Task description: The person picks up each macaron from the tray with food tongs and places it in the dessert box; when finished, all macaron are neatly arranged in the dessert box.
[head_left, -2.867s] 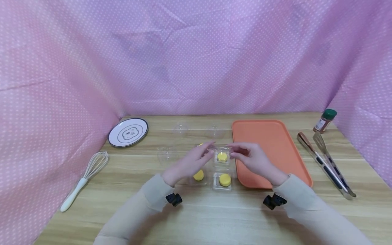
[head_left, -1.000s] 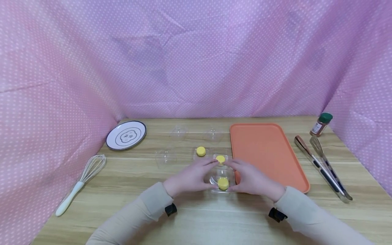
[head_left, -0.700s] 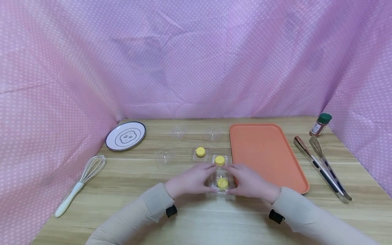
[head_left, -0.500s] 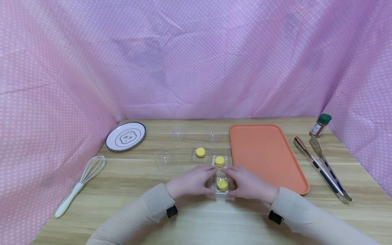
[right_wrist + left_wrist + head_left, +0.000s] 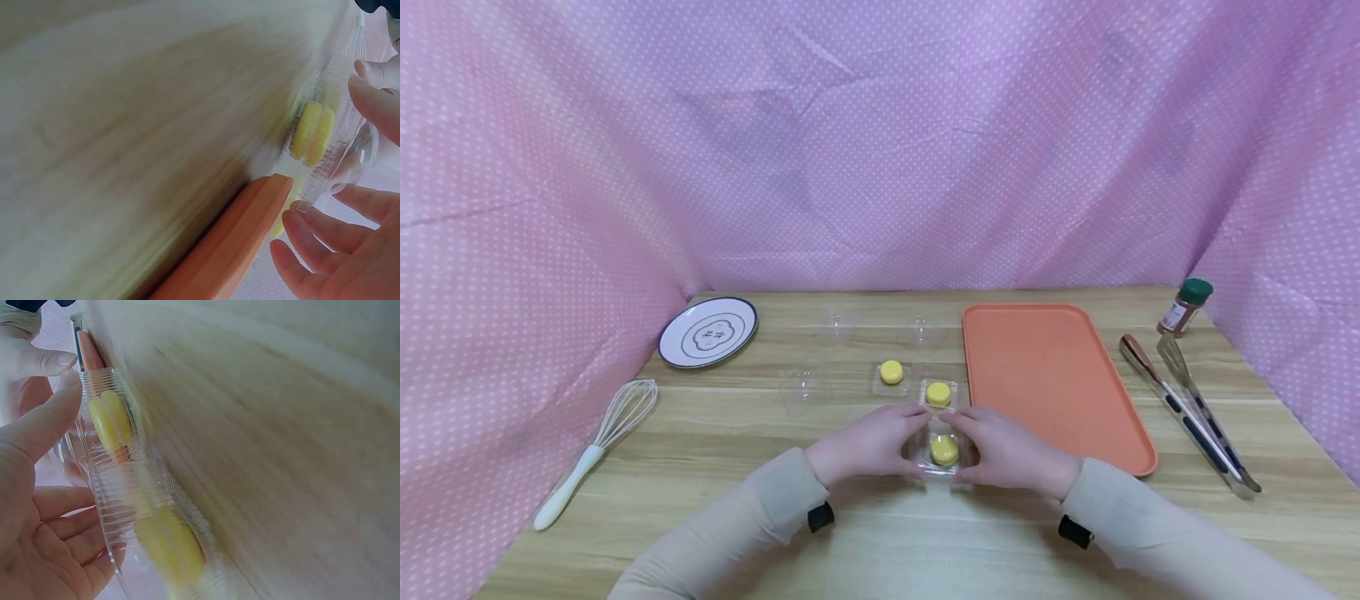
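Two hands meet near the table's (image 5: 700, 517) front edge in the head view: our left hand (image 5: 867, 443) and right hand (image 5: 1006, 452) grip a clear box (image 5: 943, 451) with a yellow cake inside, just beside the orange tray's (image 5: 1052, 375) front left corner. From the left wrist we see curled fingers (image 5: 59, 531) around the ribbed box (image 5: 125, 506). From the right wrist our fingertips (image 5: 306, 231) touch the box (image 5: 328, 156) by the tray's (image 5: 237, 250) edge.

Long beige sleeves (image 5: 752, 517) cover both arms (black wrist cameras (image 5: 821, 517) strapped beneath them).
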Demonstrator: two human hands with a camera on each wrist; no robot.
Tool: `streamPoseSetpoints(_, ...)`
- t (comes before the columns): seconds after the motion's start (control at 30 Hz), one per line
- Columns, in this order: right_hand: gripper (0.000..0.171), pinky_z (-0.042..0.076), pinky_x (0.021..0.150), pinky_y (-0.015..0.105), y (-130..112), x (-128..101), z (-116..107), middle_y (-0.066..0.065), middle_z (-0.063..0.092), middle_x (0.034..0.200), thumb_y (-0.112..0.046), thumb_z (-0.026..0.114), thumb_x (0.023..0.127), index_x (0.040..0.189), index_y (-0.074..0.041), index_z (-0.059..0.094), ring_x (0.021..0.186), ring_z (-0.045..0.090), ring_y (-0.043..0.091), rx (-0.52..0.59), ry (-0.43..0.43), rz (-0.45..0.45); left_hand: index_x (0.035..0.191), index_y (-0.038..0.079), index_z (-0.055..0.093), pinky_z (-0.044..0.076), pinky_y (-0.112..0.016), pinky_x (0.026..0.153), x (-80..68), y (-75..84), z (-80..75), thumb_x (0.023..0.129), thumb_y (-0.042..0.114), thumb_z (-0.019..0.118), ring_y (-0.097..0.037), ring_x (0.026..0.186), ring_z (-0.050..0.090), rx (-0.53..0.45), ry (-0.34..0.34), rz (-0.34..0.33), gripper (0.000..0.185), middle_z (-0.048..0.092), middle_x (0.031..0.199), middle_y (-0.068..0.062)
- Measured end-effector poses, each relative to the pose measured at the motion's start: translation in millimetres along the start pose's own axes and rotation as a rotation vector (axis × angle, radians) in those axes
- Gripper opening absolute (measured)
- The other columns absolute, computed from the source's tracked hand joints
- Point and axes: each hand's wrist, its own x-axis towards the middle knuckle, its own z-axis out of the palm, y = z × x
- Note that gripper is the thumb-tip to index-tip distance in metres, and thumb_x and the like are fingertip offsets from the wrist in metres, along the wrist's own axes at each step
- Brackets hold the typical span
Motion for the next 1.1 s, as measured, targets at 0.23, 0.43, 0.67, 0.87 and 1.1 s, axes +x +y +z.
streamPoseSetpoints(0.23, 0.079, 0.052, 0.087, 0.045, 0.0, 0.5, -1.6, 0.015, 0.057, 0.125, -0.033, 0.082, 0.07, 0.134, -0.002, 0.049, 0.107, 0.056, 0.027, -0.034, 0.006, -0.014, 0.138, 0.001, 0.046, 0.044, -0.027, 0.104, 1.2, 1.6, -1.1, 0.075, 0.043, 0.077, -0.018, 0.122, 0.053, 0.005, -0.004, -0.022, 0.081, 0.052, 0.137, -0.009)
streamPoseSetpoints(0.43, 0.077, 0.053, 0.085, 0.044, 0.3, -0.4, -1.9, 0.017, 0.058, 0.123, -0.032, 0.082, 0.069, 0.133, -0.002, 0.051, 0.104, 0.057, 0.026, -0.04, 0.011, -0.008, 0.137, 0.002, 0.047, 0.046, -0.026, 0.102, 3.8, 1.4, 0.2, 0.076, 0.045, 0.076, -0.016, 0.119, 0.055, 0.013, -0.009, -0.025, 0.079, 0.054, 0.136, -0.008)
streamPoseSetpoints(0.67, 0.076, 0.053, 0.083, 0.042, -0.6, 0.0, -1.3, 0.016, 0.059, 0.122, -0.032, 0.082, 0.069, 0.132, -0.002, 0.052, 0.1, 0.057, 0.023, -0.056, 0.005, 0.002, 0.133, 0.003, 0.051, 0.049, -0.025, 0.098, 5.4, 2.9, 1.3, 0.075, 0.045, 0.076, -0.014, 0.112, 0.058, 0.058, -0.005, -0.024, 0.076, 0.057, 0.13, -0.007)
streamPoseSetpoints(0.87, 0.076, 0.051, 0.09, 0.047, -2.0, 0.1, -0.4, 0.017, 0.059, 0.123, -0.033, 0.083, 0.068, 0.131, -0.001, 0.053, 0.109, 0.058, 0.031, -0.065, 0.01, -0.004, 0.133, 0.004, 0.05, 0.047, -0.025, 0.101, 4.8, 3.3, 3.6, 0.073, 0.05, 0.076, -0.016, 0.117, 0.057, 0.126, -0.004, -0.014, 0.08, 0.055, 0.134, -0.007)
streamPoseSetpoints(1.1, 0.076, 0.052, 0.089, 0.047, -1.7, 0.6, 1.8, 0.016, 0.061, 0.12, -0.033, 0.085, 0.066, 0.128, -0.001, 0.055, 0.107, 0.059, 0.031, -0.078, 0.031, 0.004, 0.133, 0.003, 0.05, 0.047, -0.026, 0.101, 4.6, 3.5, 3.0, 0.072, 0.049, 0.076, -0.017, 0.119, 0.056, 0.132, -0.003, -0.013, 0.081, 0.054, 0.135, -0.008)
